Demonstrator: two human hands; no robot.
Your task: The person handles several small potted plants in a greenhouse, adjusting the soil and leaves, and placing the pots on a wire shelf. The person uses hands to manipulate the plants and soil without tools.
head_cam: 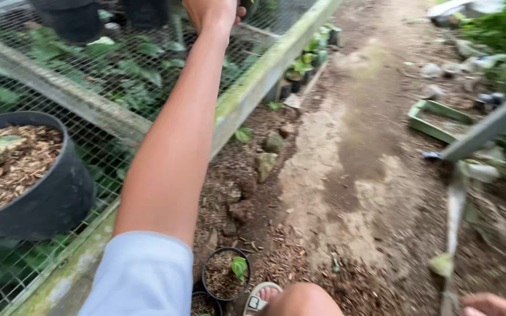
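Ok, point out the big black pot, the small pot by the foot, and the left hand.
big black pot [60,196], head view, side wall
small pot [206,287], head view, rim
left hand [209,11], head view, back

A large black pot [48,193] of wood chips sits on a wire-mesh bench [106,146], 2 small seedling pots [225,274] beside a dirt path [352,152].

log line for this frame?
left hand: reaching across mesh bench toward far black pot | right hand: low, near ground | big black pot: untouched
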